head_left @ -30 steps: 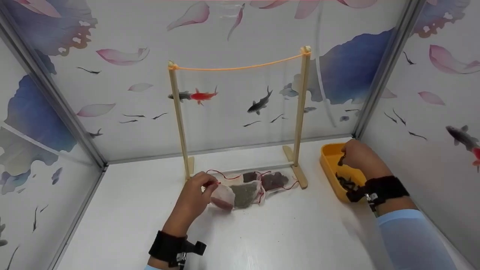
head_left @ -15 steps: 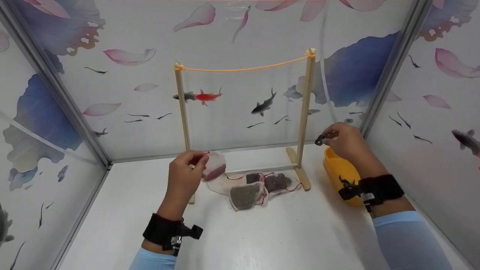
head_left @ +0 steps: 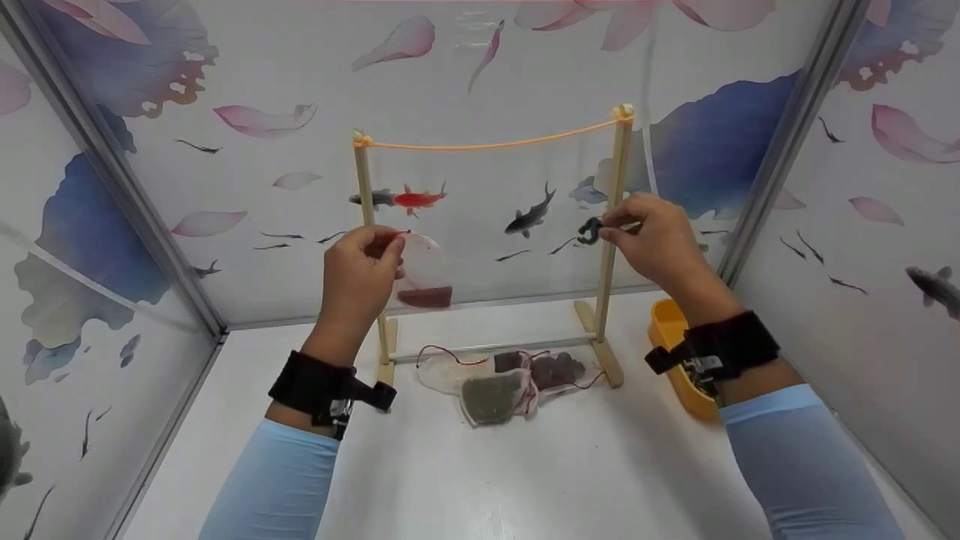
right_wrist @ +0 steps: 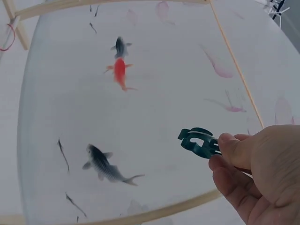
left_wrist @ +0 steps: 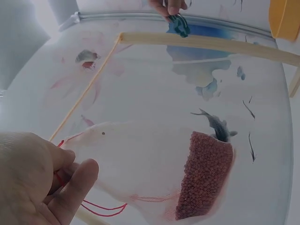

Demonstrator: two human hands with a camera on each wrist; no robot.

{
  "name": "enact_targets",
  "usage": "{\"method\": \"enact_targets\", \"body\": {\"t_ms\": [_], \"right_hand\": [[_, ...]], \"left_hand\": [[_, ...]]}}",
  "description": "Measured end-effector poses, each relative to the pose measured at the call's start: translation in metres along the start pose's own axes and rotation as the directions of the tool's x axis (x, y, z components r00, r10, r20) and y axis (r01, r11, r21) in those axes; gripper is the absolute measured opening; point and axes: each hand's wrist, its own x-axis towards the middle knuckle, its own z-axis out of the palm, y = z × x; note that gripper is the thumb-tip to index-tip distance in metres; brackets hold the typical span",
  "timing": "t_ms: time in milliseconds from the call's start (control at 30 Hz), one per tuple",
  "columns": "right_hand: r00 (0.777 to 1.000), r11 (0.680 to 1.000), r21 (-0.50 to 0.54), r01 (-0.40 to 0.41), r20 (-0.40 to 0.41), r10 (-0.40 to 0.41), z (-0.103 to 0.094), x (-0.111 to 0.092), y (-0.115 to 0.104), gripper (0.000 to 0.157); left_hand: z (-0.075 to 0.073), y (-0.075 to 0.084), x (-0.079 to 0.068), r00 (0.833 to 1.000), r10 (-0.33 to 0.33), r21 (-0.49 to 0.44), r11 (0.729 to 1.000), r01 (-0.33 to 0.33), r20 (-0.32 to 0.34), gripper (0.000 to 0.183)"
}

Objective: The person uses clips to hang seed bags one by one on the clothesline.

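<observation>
My left hand (head_left: pixel 364 266) pinches the red drawstring at the top of a sheer mesh drawstring bag (left_wrist: pixel 140 164), which hangs with small reddish-brown grains (left_wrist: pixel 205 176) gathered at its bottom. Thumb and fingertips of my right hand (head_left: pixel 652 232) hold a dark green plastic clip (right_wrist: pixel 199 142) near the right post. Both hands are raised in front of a wooden frame, below the orange cord (head_left: pixel 487 145) strung between its two posts (head_left: pixel 617 180). More filled mesh bags (head_left: pixel 491 397) with red drawstrings lie on the table at the frame's foot.
A yellow tray (head_left: pixel 664 322) stands right of the frame, partly hidden by my right wrist, with dark clips inside. A white rod (head_left: pixel 487 346) joins the frame's feet (head_left: pixel 609 364). Printed panels (head_left: pixel 480 75) enclose the white table (head_left: pixel 510 480) at back and sides.
My left hand has lifted the mesh bag off the table up to mid-frame height. From the yellow tray, my right hand has brought the clip up and leftward to the right post.
</observation>
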Motion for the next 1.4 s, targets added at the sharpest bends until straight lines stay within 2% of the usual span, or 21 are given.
{"method": "enact_targets", "body": {"t_ms": [133, 300, 533, 733, 900, 1100, 1400], "right_hand": [[0.994, 0.995, 0.015, 0.102, -0.025, -0.102, 0.006, 0.019, -0.025, 0.008], [0.972, 0.973, 0.030, 0.229, -0.059, -0.227, 0.012, 0.043, -0.058, 0.009], [0.941, 0.946, 0.069, 0.317, -0.150, -0.304, 0.026, 0.075, -0.099, 0.006], [0.932, 0.939, 0.072, 0.338, -0.166, -0.323, 0.043, 0.097, -0.125, 0.006], [0.924, 0.933, 0.065, 0.353, -0.179, -0.337, 0.057, 0.112, -0.146, 0.010], [0.939, 0.941, 0.074, 0.332, -0.121, -0.322, 0.077, 0.121, -0.164, 0.010], [0.966, 0.958, 0.122, 0.258, -0.010, -0.259, 0.098, 0.120, -0.171, 0.009]], "left_hand": [[-0.004, 0.006, 0.016, 1.000, 0.015, 0.020, 1.000, -0.014, -0.021, 0.018], [-0.006, 0.014, 0.035, 0.999, 0.029, 0.044, 0.999, -0.027, -0.042, 0.018], [-0.005, 0.027, 0.059, 0.992, 0.066, 0.080, 0.995, -0.058, -0.110, 0.017], [-0.003, 0.030, 0.072, 0.988, 0.080, 0.096, 0.993, -0.068, -0.135, 0.017], [-0.001, 0.032, 0.078, 0.988, 0.067, 0.106, 0.993, -0.052, -0.139, 0.016], [0.002, 0.035, 0.084, 0.988, 0.057, 0.101, 0.994, -0.042, -0.142, 0.015], [0.006, 0.040, 0.084, 0.991, 0.066, 0.074, 0.996, -0.057, -0.120, 0.017]]}}
